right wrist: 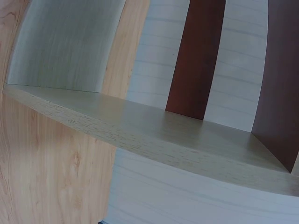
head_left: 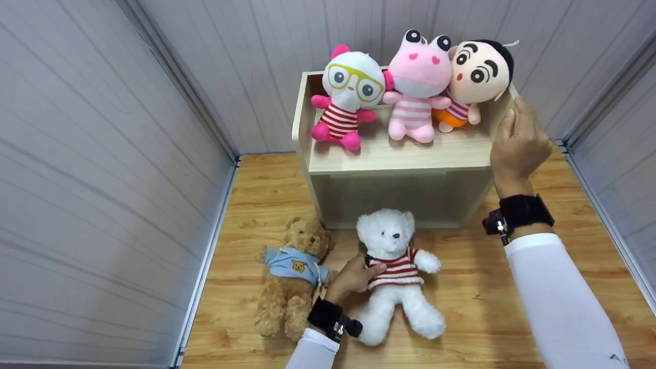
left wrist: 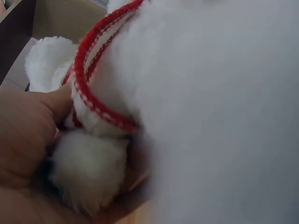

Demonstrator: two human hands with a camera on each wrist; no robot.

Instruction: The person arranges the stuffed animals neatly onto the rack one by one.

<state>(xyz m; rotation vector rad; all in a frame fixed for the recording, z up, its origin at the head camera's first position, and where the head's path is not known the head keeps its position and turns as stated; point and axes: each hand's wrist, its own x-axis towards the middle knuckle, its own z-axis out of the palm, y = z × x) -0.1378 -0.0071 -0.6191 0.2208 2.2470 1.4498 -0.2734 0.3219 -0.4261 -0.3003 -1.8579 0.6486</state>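
My left hand (head_left: 354,277) grips a white teddy bear (head_left: 397,305) in a red-and-white striped sweater (head_left: 402,270). Its thumb lies over the sweater's side, and the bear's fluffy paw (left wrist: 89,168) sits in the palm in the left wrist view. The bear faces up in front of a small pale wooden shelf (head_left: 400,163). High on the right, my right hand (head_left: 521,141) holds the front edge of the shelf's side panel, thumb on the inner side. The right wrist view shows the shelf's boards (right wrist: 140,126), with that hand out of frame.
On the shelf's upper board sit a panda plush (head_left: 353,82), a pink frog plush (head_left: 417,74) and a black-haired doll (head_left: 482,72). A brown teddy bear (head_left: 294,271) in a blue hoodie lies left of my left hand. Grey panel walls (head_left: 102,179) enclose the wooden floor (head_left: 502,307).
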